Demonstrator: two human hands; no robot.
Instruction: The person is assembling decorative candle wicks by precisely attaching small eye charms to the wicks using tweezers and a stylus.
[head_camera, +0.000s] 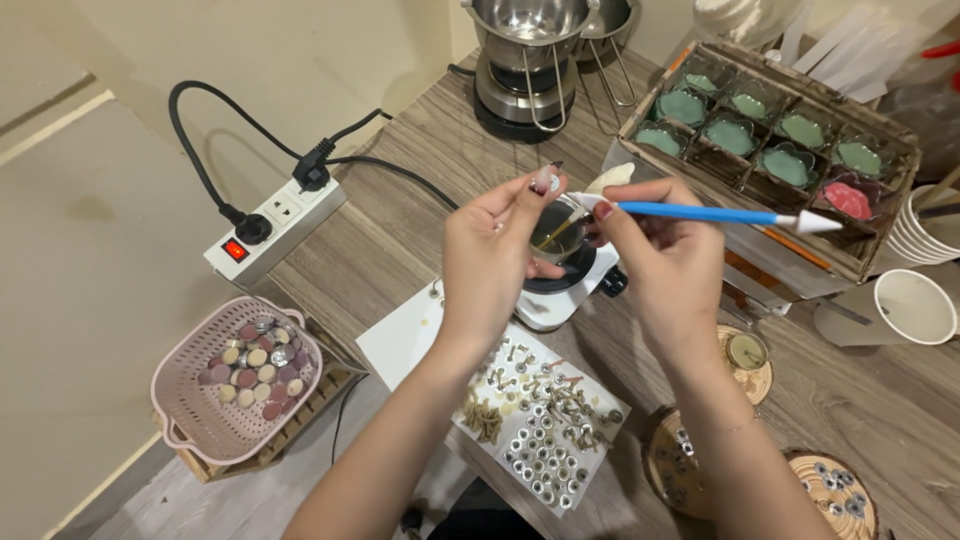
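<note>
The right hand (665, 255), fingers clamped on a blue-handled white-tipped sculpting tool (710, 213) lying left-right, points its near tip at the small glass cup (558, 232) over the white warmer (560, 290), pinched by the left hand (495, 250).

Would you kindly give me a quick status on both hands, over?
Left hand pinching a small piece at fingertips. Right hand gripping blue tool. Both above small pot on white warmer. Nothing blocking.
</note>
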